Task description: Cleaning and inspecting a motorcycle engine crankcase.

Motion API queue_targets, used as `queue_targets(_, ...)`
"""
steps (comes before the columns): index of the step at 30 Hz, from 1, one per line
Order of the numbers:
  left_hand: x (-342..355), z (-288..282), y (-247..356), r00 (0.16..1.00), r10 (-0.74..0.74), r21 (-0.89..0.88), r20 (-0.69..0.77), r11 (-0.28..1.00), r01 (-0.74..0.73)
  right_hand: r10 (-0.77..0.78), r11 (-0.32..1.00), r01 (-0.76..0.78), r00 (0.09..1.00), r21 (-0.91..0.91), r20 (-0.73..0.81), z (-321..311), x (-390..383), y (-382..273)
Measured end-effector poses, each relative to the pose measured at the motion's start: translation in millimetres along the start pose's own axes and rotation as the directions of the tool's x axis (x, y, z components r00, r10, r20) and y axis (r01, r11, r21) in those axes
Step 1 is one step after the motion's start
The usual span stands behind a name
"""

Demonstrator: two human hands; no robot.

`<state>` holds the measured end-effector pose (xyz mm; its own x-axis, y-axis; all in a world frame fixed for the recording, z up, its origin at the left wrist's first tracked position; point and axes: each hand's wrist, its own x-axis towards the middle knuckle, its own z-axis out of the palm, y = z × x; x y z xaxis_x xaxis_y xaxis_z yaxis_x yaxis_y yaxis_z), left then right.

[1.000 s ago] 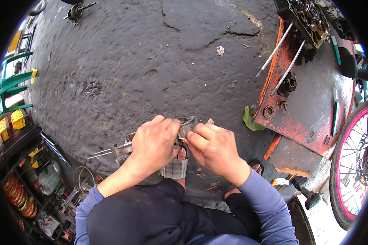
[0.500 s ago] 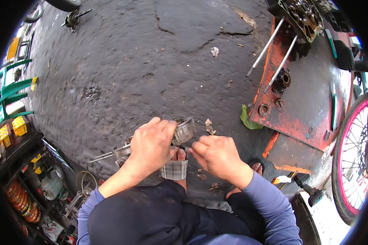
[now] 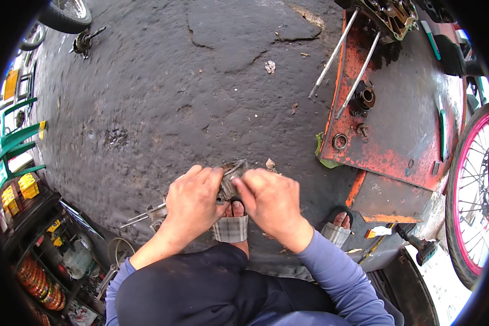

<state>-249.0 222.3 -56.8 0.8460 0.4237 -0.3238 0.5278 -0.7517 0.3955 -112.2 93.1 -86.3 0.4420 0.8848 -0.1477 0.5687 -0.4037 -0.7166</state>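
A grey metal engine casing (image 3: pixel 229 185) lies low before me, over my left foot. Two thin rods (image 3: pixel 142 215) stick out from its left end. My left hand (image 3: pixel 193 201) is closed round the casing, back of the hand up, and hides its middle. My right hand (image 3: pixel 273 205) is at the casing's right end with the fingers curled in and the thumb pressed against them. Whatever those fingers pinch is hidden or too small to name.
At right, a worn red metal plate (image 3: pixel 396 136) bears an engine block (image 3: pixel 388 19) with long studs, a dark collar (image 3: pixel 365 99) and a ring (image 3: pixel 340 142). A pink-rimmed wheel (image 3: pixel 475 190) stands beyond. A cluttered shelf (image 3: pixel 38 217) and a green chair (image 3: pixel 13 138) line the left.
My right hand has moved left, from beside the casing to its right end. My left hand keeps its grip, shifted slightly left in view. The whole view has shifted a little.
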Motion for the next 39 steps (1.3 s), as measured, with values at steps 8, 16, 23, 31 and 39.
queue_targets(8, 0.5, 1.5, -3.2, 0.999, 0.038, -0.007, -0.04, 0.999, -0.038, 0.023, 1.0, -0.023, 0.999, -0.001, -0.03, 1.3, -5.4, -8.7)
queue_targets(16, -1.6, 1.1, -1.2, 1.0, 0.02, -0.029, -0.022, 0.999, -0.021, 0.091, 0.996, -0.091, 0.995, -0.011, -0.046, 2.1, -9.5, -23.3)
queue_targets(23, 1.2, -1.4, -0.8, 0.999, 0.024, -0.012, -0.026, 1.0, -0.024, 0.133, 0.991, -0.133, 0.991, -0.005, -0.034, -1.3, -13.3, -27.1)
queue_targets(31, -0.2, -0.7, -0.6, 0.999, 0.02, -0.039, -0.031, 0.999, -0.022, 0.197, 0.98, -0.197, 0.98, 0.02, -0.006, -2.9, -19.4, -31.7)
queue_targets(39, 0.4, -1.6, -0.8, 0.999, 0.029, -0.032, -0.02, 0.999, -0.03, 0.179, 0.984, -0.179, 0.984, -0.013, 0.004, -4.4, -10.2, -31.5)
